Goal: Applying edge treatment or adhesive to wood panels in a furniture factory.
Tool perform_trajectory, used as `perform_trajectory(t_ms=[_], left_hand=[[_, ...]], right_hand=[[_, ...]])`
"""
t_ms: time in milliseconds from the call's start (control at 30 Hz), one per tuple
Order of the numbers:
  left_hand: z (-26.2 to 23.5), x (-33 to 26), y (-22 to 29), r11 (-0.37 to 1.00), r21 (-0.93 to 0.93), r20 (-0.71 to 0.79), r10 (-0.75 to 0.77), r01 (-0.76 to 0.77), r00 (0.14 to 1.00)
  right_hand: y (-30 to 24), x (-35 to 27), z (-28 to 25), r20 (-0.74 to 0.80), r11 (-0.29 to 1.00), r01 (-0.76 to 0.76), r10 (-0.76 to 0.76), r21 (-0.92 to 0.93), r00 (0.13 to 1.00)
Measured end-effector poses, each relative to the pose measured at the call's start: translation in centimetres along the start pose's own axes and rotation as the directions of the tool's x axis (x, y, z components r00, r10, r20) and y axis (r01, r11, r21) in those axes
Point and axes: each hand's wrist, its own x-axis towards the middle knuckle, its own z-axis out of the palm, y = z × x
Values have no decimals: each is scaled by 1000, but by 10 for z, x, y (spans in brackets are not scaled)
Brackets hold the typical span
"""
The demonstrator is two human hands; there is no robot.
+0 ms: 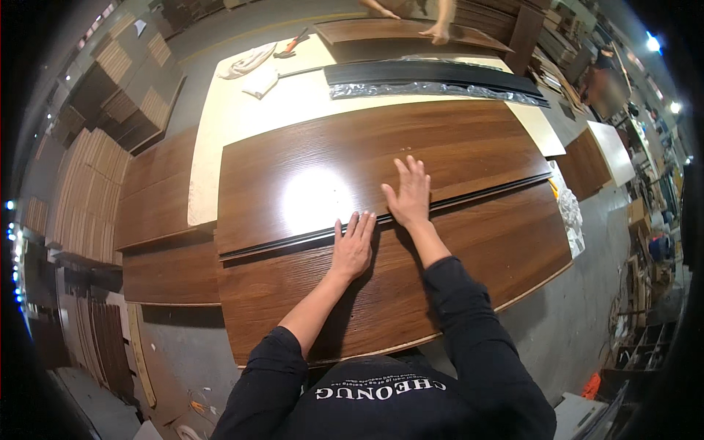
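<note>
Two brown wood-grain panels lie in front of me, the far panel (pixel 455 147) overlapping the near panel (pixel 469 253). Along the far panel's near edge runs a black strip (pixel 491 189). My left hand (pixel 354 249) rests at that edge, fingers stretched over the strip, its fingertips at the far panel. To its right, my right hand (pixel 409 194) lies with spread fingers on the far panel, its wrist above the strip. Neither hand grips anything. What lies beneath my palms is hidden.
Beyond the panels, a pale table board (pixel 220 147) bears black strips in clear plastic (pixel 433 79), a hammer (pixel 292 44) and a white cloth (pixel 249 62). Across it, another person's hands (pixel 438 33) are at a brown panel (pixel 411 31). Stacked boards (pixel 88 191) stand left.
</note>
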Motion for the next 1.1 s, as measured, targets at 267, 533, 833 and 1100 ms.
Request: perform_trajectory(t_ms=[267,533,833,1100], left_hand=[[-88,49,-37,967,-241,-316,-160,84,935],[-15,50,-64,877,-71,-138,-481,475,866],[-43,65,-56,925,-75,-281,-378,373,882],[-57,51,-93,887,-39,-200,-458,460,866]], right_hand=[[-41,12,25,401,970,-64,157,-235,903],[-47,15,29,402,977,-81,155,-196,902],[-39,11,29,356,973,-69,146,-220,923],[-40,9,34,381,966,-82,173,-244,908]])
